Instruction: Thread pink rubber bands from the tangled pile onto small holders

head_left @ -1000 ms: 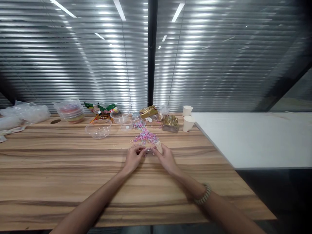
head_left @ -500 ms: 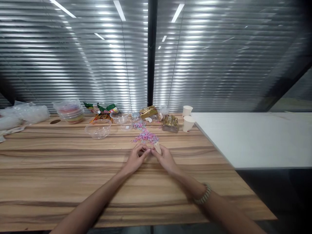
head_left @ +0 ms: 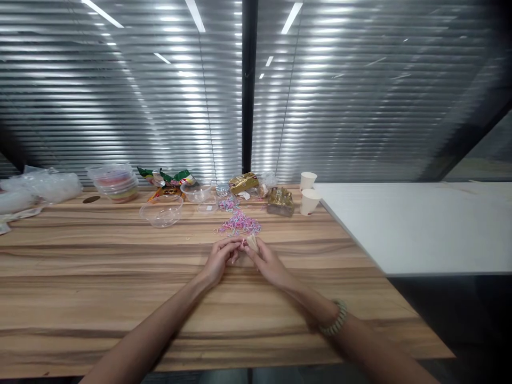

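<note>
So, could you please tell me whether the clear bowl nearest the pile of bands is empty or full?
Empty: the clear bowl stands upright, and the wooden table shows through it.

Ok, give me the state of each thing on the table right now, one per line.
left hand: fingers pinched together, touching the right hand
right hand: shut on small tan piece
loom bands: loose pile on the wooden table
clear bowl: upright, looks empty
paper cups: both tilted
stacked containers: lidded

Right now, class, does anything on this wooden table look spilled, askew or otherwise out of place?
Yes. Small pink and purple loops lie loose in a scattered heap on the wooden table, outside the clear bowl nearby. Opened snack wrappers are strewn along the far edge.
</note>
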### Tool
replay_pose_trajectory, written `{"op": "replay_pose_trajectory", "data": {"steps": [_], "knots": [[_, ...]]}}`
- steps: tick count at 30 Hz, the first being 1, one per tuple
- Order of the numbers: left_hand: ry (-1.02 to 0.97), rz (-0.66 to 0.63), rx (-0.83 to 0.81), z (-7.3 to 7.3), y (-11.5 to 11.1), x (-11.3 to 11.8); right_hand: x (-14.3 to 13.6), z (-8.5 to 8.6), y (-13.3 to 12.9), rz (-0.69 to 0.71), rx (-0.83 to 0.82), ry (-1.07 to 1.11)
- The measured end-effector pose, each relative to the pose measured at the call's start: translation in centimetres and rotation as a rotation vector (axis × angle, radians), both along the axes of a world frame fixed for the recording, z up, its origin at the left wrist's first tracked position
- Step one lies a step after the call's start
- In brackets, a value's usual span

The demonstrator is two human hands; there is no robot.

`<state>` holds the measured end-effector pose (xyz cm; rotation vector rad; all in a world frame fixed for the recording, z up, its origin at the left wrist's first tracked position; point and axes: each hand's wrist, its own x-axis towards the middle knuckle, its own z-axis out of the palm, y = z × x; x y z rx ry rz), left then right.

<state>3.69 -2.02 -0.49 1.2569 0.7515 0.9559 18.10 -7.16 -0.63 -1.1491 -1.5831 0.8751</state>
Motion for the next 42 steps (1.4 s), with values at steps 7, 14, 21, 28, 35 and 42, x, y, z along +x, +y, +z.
{"op": "replay_pose_trajectory", "data": {"steps": [7,14,21,28,35,42], "knots": [[0.082,0.075,0.047,-0.2,0.1,0.1,0.2,-0.8,0.2,-0.022,0.007,-0.035],[0.218,0.036,0.240,-0.5,0.4,-0.6,0.3,-0.6,0.4,0.180,-0.222,0.213],[0.336,-0.072,0.490,0.4,0.7,-1.3,1.5,0.6,-0.1,0.396,-0.392,0.152],[0.328,-0.044,0.515,0.3,0.5,-1.2,1.6,0.9,-0.2,0.331,-0.197,-0.104],[0.409,0.060,0.506,0.0,0.4,-0.9,1.6,0.1,0.1,0.096,0.186,-0.399],[0.443,-0.016,0.374,-0.3,0.4,-0.7,1.9,0.0,-0.1,0.021,0.142,-0.861]]}}
